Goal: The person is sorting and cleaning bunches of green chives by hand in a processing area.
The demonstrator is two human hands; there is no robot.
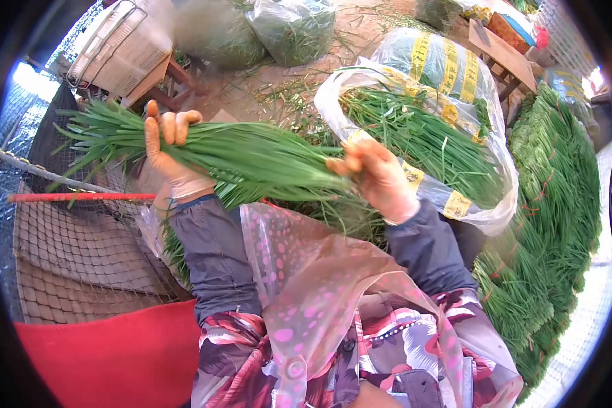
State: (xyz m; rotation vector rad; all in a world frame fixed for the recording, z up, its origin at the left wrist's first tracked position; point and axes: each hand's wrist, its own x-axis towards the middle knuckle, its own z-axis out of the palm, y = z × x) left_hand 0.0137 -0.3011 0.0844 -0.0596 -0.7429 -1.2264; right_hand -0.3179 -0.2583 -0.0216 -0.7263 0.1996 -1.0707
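Note:
A long bunch of green garlic chives [265, 153] lies level across the front of my body, leaf tips to the left and pale stem ends to the right. My left hand [170, 149] is wrapped round it from below near the leafy end, fingers curled over the top. At the stem end, the curled fingers of my right hand [381, 180] pinch the stalks; their exact grip is partly hidden. Beneath the bunch, more loose chives [245, 194] show above my clear pink-dotted apron [313, 272].
An opened plastic bag [326, 95] of loose chives stands ahead to the right. Bundles with red ties form a tall pile [551, 204] at my right. A white crate [122, 51] sits at upper left, with netting [81, 258] and a red pole [81, 197] on the left.

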